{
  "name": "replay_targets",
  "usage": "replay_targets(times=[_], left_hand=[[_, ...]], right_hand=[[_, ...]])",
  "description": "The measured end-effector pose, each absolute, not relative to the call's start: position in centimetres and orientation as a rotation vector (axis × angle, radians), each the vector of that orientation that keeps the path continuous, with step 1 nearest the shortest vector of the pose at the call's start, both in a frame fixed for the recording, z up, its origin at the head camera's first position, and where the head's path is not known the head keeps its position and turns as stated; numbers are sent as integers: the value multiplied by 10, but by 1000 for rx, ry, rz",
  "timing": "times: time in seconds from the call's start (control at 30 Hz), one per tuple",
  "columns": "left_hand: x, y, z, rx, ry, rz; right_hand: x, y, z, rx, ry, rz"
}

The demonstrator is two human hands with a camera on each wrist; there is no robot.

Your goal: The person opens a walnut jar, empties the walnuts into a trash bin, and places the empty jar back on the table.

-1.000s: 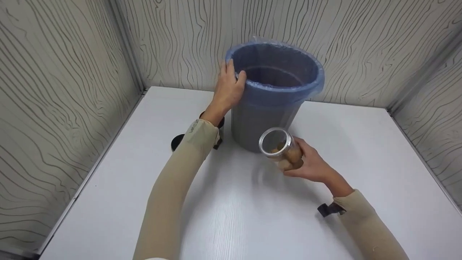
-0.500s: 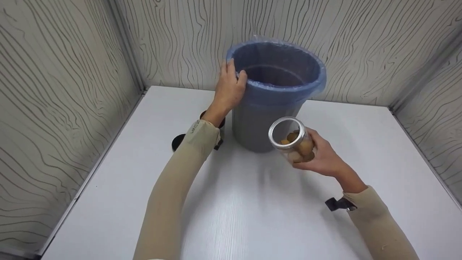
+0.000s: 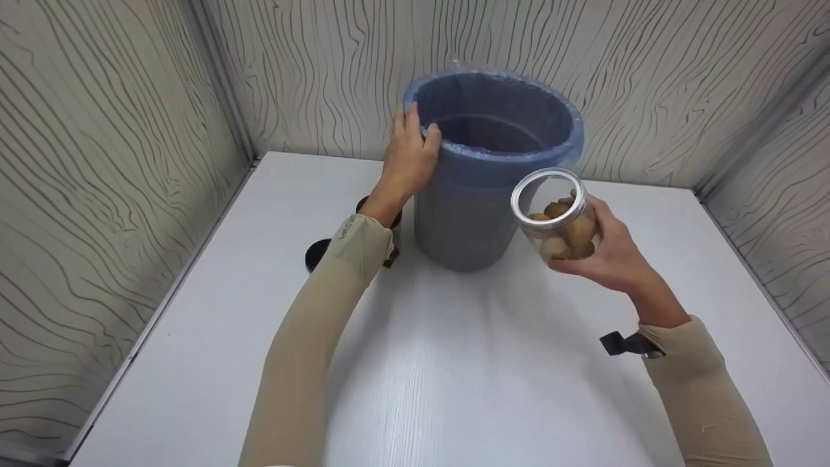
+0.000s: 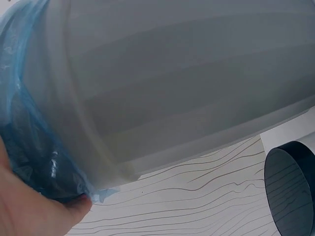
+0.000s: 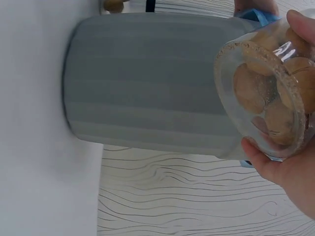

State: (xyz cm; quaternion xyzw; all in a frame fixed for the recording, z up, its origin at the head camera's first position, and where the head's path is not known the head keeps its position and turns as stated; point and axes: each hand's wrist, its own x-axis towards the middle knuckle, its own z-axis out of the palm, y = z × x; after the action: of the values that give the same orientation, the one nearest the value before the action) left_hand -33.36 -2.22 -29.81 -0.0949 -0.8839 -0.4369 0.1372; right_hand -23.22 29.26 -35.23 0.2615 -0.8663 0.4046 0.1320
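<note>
A grey trash bin (image 3: 463, 227) stands on the white table, lined with a blue plastic bag (image 3: 499, 159) folded over its rim. My left hand (image 3: 410, 152) grips the bin's rim through the bag at the left side; the thumb (image 4: 78, 206) presses on the bag in the left wrist view. In my right hand (image 3: 609, 250) I hold a clear open jar (image 3: 551, 224), tilted toward the bin, in the air in front of its right side. Several brown rounded pieces (image 5: 280, 120) lie inside the jar; their kind is unclear. The bin's floor is hidden.
A black round lid or cap (image 3: 316, 254) is partly hidden by my left forearm. Behind that forearm stands a dark-topped container (image 3: 397, 217), mostly covered. Wood-patterned walls (image 3: 324, 78) enclose the white table (image 3: 415, 389) at the back and both sides.
My right hand has raised the jar and moved it right and farther away, toward the bin's rim. The left hand stays at the rim.
</note>
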Motion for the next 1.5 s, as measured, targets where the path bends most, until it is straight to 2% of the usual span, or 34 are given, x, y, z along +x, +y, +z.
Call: replay_targets(times=[0.5,1.5], left_hand=[[-332,-23,-298,-290,-2553,-1281],[-341,-23,-301,-295,-2533,-1340]], right_hand=[[-240,310,-305,632,-2506,1103],[-272,324,-256,427,-2633,935]])
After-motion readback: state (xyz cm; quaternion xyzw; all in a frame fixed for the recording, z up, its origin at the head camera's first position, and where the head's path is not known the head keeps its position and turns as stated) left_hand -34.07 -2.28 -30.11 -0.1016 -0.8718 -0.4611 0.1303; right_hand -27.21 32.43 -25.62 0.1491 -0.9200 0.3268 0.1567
